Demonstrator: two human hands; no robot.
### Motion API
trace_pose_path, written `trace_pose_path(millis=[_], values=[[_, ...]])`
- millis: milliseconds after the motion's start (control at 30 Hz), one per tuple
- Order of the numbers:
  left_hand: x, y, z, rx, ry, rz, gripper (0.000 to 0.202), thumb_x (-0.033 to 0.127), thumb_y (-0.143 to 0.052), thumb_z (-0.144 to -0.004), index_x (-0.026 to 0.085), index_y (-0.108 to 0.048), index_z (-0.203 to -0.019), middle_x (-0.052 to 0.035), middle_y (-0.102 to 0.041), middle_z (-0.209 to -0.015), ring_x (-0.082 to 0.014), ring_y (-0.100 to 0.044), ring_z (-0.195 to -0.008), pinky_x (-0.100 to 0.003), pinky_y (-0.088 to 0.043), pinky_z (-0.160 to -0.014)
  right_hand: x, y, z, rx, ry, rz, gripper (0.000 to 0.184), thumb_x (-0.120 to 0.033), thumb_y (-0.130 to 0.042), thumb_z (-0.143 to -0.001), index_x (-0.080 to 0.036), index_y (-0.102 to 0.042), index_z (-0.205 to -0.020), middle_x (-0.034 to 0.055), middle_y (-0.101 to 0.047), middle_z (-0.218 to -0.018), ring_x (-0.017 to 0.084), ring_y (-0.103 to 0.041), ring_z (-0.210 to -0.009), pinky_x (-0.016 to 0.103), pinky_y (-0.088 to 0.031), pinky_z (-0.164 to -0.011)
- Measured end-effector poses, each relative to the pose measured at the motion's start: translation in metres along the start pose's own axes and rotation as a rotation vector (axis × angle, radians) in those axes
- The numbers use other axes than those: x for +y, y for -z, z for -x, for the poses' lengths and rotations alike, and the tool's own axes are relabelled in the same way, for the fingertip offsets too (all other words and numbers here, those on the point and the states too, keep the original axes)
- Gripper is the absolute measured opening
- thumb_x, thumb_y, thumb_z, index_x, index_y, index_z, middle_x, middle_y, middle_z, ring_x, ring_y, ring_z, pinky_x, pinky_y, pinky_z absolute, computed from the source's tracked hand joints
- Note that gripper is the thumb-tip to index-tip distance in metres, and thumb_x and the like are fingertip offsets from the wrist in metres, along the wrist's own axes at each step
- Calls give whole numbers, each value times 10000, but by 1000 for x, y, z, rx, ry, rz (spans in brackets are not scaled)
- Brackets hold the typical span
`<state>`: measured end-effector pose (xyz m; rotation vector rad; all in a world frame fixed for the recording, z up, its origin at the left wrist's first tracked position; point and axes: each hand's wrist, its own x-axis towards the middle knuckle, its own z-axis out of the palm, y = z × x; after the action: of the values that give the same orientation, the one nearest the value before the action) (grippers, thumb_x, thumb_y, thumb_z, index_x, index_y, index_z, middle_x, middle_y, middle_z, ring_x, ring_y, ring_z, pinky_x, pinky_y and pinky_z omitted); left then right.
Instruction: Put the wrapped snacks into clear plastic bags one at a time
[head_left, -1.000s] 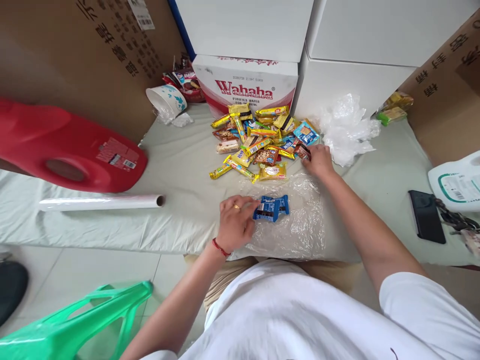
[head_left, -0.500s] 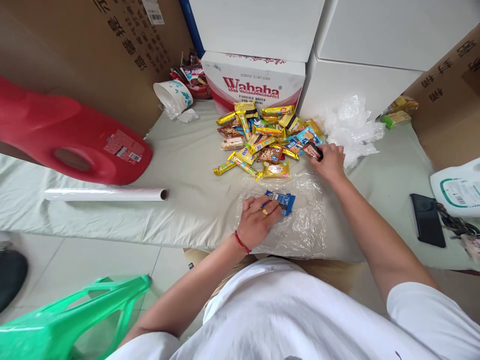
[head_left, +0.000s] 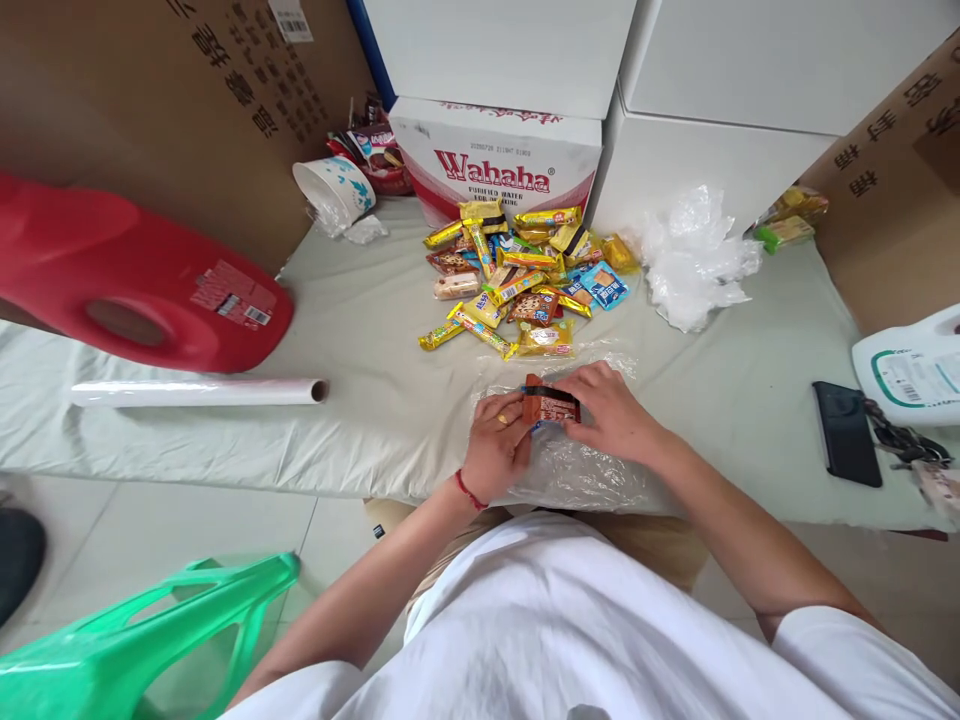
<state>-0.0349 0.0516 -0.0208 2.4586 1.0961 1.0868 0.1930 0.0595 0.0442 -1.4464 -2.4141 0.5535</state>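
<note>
A brown snack packet (head_left: 551, 405) lies on top of blue packets on a sheet of clear plastic film (head_left: 592, 465) near the table's front edge. My left hand (head_left: 496, 447) pinches the stack's left end, its fingers curled. From the right, my right hand (head_left: 611, 412) grips the brown packet's other end. Behind them lies a pile of several wrapped snacks (head_left: 525, 275), mostly yellow, some blue and brown.
A red jug (head_left: 142, 285) lies at left, with a roll of film (head_left: 195, 391) in front of it. A Wahaha box (head_left: 495, 160) and white boxes stand behind. Crumpled plastic (head_left: 694, 255), a black phone (head_left: 846, 447), a white jug (head_left: 911, 365) sit right. A green stool (head_left: 135, 640) stands below left.
My right hand took a brown packet from the pile and brought it down onto the blue packets on the film. My left hand stayed at the stack.
</note>
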Motion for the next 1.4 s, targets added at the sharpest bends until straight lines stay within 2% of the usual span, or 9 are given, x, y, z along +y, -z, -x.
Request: trace_pose_path(millis=[133, 267, 433, 567, 733, 967, 1167, 1300, 1400], values=[[-1, 30, 23, -131, -86, -2, 275, 266, -551, -962, 243, -681, -1204, -96, -754, -1170, -267, -642, -1223, -499, -476, -1062, 5, -13, -1, -53, -20, 64, 513, -285, -657, -906, -228, -600, -1412, 120, -614, -1255, 306, -496, -1137, 436, -407, -967], [-4, 41, 50, -314, -273, -132, 354, 467, -645, -947, 232, -666, -1211, -124, -724, -1260, -308, -602, -1306, -593, -321, -1212, -2, -9, -2, -60, -26, 105, 605, -268, -663, -924, -217, -499, -1504, 121, -623, -1258, 302, -520, -1137, 426, -401, -964], [-5, 35, 63, -342, -341, -82, 115, 220, -659, -946, 252, -694, -1051, -50, -757, -1114, -219, -632, -1241, -469, -386, -1186, -10, -3, -8, -107, -8, 203, 474, -296, -658, -955, -281, -591, -1424, 113, -636, -1249, 305, -547, -1110, 427, -376, -929], [0, 40, 50, -362, -325, 34, 146, 139, -611, -945, 247, -691, -1001, -36, -758, -988, -190, -658, -1140, -391, -455, -1085, -14, 0, -13, -139, 0, 236, 454, -303, -651, -968, -308, -607, -1420, 111, -640, -1218, 292, -548, -1093, 404, -362, -895], [2, 52, 8, -333, -281, 80, 150, 164, -554, -965, 244, -678, -996, -64, -749, -1131, -236, -592, -1273, -436, -432, -1095, -17, 0, -16, -153, 12, 239, 485, -264, -661, -954, -315, -603, -1433, 108, -642, -1193, 286, -536, -1076, 382, -361, -854], [-5, 58, -34, -271, -165, 62, 197, 217, -440, -1024, 211, -634, -991, -78, -706, -973, -213, -627, -935, -380, -481, -839, -20, 2, -21, -183, -31, 216, 486, -280, -678, -942, -294, -609, -1423, 113, -645, -1179, 299, -546, -1070, 393, -386, -834], [-12, 60, 15, -434, -350, 23, 184, 293, -541, -985, 205, -666, -1087, -96, -704, -1000, -235, -625, -972, -405, -471, -868, -20, 6, -23, -210, -46, 173, 494, -264, -700, -939, -305, -596, -1420, 114, -622, -1231, 295, -544, -1128, 386, -397, -869], [-18, 49, 47, -346, -243, 59, 136, 206, -550, -990, 213, -678, -1034, -66, -724, -970, -206, -625, -943, -373, -482, -859, -19, 6, -23, -212, -52, 158, 493, -265, -710, -938, -299, -596, -1417, 115, -613, -1238, 294, -545, -1137, 386, -398, -891], [-20, 48, 47, -319, -126, 169, 157, 155, -516, -991, 220, -659, -1000, -50, -719, -912, -198, -623, -956, -367, -505, -892, -19, 7, -23, -223, -64, 148, 488, -259, -709, -940, -299, -601, -1414, 112, -611, -1231, 284, -549, -1128, 378, -394, -891]])
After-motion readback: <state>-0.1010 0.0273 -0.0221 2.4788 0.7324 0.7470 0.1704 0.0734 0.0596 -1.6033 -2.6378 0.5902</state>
